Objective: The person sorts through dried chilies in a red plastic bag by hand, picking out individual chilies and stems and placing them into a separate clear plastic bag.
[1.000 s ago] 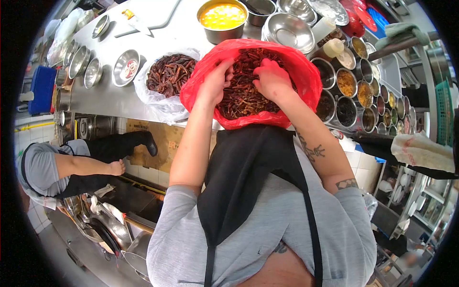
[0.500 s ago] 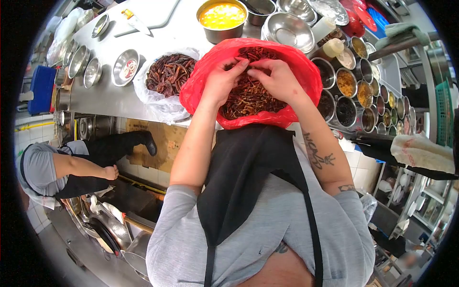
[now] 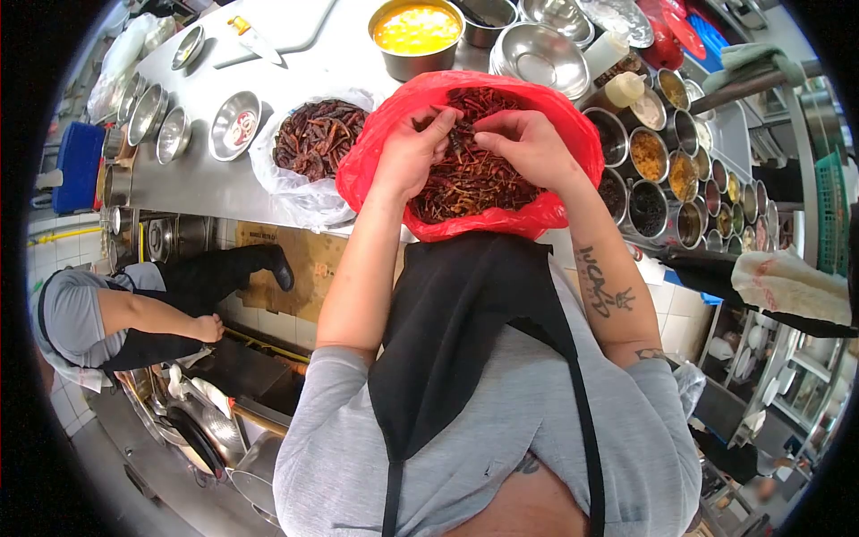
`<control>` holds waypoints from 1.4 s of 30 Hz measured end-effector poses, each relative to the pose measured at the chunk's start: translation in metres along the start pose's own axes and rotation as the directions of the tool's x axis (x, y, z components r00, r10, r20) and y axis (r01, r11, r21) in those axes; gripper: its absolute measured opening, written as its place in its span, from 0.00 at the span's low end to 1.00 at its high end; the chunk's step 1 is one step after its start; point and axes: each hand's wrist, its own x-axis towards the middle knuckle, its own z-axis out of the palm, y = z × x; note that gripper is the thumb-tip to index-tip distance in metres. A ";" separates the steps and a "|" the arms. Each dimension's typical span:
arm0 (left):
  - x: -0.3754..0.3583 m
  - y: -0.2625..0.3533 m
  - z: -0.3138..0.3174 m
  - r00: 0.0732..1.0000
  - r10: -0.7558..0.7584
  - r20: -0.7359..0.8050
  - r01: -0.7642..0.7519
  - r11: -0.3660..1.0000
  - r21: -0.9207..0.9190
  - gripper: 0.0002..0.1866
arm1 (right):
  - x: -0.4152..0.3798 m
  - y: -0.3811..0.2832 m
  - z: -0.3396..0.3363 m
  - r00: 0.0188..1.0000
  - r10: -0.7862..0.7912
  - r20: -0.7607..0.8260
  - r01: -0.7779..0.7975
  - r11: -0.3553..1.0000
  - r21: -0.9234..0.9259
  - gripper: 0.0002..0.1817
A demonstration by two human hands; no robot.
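A red plastic bag (image 3: 573, 161), rolled open in front of me, holds many small dried chilies (image 3: 474, 183). Over its left side my left hand (image 3: 413, 154) is closed, with a dark dried chili (image 3: 424, 117) showing between thumb and fingers. My right hand (image 3: 530, 150) is over the right side of the chilies, its thumb and forefinger pinched together; whatever they hold is too small to make out. To the left of the red bag, a clear plastic bag (image 3: 309, 204) contains larger, darker dried chilies (image 3: 318, 139).
A pot of yellow soup-like food (image 3: 416, 63) and stacked metal bowls (image 3: 540, 61) stand behind the bag. Several ingredient tins (image 3: 647, 154) crowd the right. A bowl with sliced rings (image 3: 234, 127), a knife (image 3: 255, 42) and a cutting board (image 3: 300, 27) lie left. Another person (image 3: 134, 309) is at lower left.
My right hand has moved slightly right, away from the left, so the fingertips are farther apart. The dark chili in my left hand shows more clearly. Both bags have stayed put.
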 end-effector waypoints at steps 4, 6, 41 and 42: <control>-0.003 0.000 0.006 0.998 0.048 -0.041 -0.042 0.991 0.125 0.11 | 0.002 0.004 0.006 0.999 -0.023 -0.035 0.018 0.993 -0.118 0.11; -0.003 -0.001 0.006 0.999 0.046 -0.020 -0.044 0.994 0.105 0.11 | 0.003 0.011 0.007 0.998 -0.064 -0.020 0.062 0.993 -0.100 0.10; 0.009 -0.010 0.016 0.999 -0.004 -0.052 -0.018 0.909 -0.417 0.05 | -0.001 0.016 0.020 0.976 -0.207 -0.068 0.218 0.941 0.258 0.05; 0.017 -0.020 0.000 0.998 -0.052 -0.018 0.037 0.873 -0.486 0.04 | -0.002 0.017 0.020 0.979 -0.196 -0.053 0.202 0.924 0.325 0.06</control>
